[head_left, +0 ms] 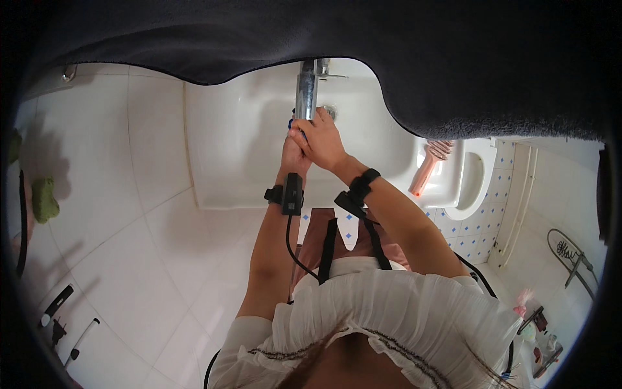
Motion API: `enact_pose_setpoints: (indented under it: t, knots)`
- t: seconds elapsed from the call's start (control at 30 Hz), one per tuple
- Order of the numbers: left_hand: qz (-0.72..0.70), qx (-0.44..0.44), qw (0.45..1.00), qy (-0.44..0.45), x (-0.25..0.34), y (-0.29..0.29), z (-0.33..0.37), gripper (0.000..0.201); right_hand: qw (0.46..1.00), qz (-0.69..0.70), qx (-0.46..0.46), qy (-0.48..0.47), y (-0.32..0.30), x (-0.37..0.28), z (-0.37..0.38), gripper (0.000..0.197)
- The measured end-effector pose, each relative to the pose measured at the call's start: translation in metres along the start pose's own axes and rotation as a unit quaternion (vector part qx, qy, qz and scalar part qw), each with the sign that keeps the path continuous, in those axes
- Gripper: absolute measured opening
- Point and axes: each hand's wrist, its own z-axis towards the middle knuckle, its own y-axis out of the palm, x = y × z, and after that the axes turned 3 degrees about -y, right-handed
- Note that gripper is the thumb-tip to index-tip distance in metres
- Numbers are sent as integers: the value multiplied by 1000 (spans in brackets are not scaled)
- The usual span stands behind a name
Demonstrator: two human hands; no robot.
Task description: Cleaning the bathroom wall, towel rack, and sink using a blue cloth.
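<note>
White sink (246, 162) w/ pink comb (431, 165) on rim.

White glossy basin (233, 149) under a silver chrome tap (305, 91), white wall tiles (116, 214) all round, and floor tiles (476, 223) white with small blue diamond dots. Black straps on both wrists by the left hand (293, 154) and right hand (321, 142), black cable (293, 249) down over a white pleated blouse (389, 305) edged with dark stitching. Pink comb (429, 167) on the basin rim, green sponge (45, 200) on the tiles at left, dark grey cloth (453, 58) across the top.
</note>
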Motion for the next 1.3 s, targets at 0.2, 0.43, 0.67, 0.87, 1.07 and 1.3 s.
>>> enact_pose_setpoints:
  t: [0.2,0.43,0.67,0.87,1.07,1.3]
  knots:
    - [-9,42,999,-17,4,4,-11,31,982,36,-35,184,17,18,32,25]
    - [32,63,997,-37,26,18,-21,52,724,545,109,409,9,73,16,27]
    - [-118,-181,976,-25,24,22,-1,63,991,124,23,39,-6,-7,-16,36]
    - [-4,-19,999,38,-5,25,12,47,994,-14,76,75,-8,1,10,16]
    - [45,20,995,-82,8,-13,17,32,981,3,-44,187,2,32,37,22]
    - [33,122,990,-62,38,58,-20,53,657,610,121,427,-2,92,21,33]
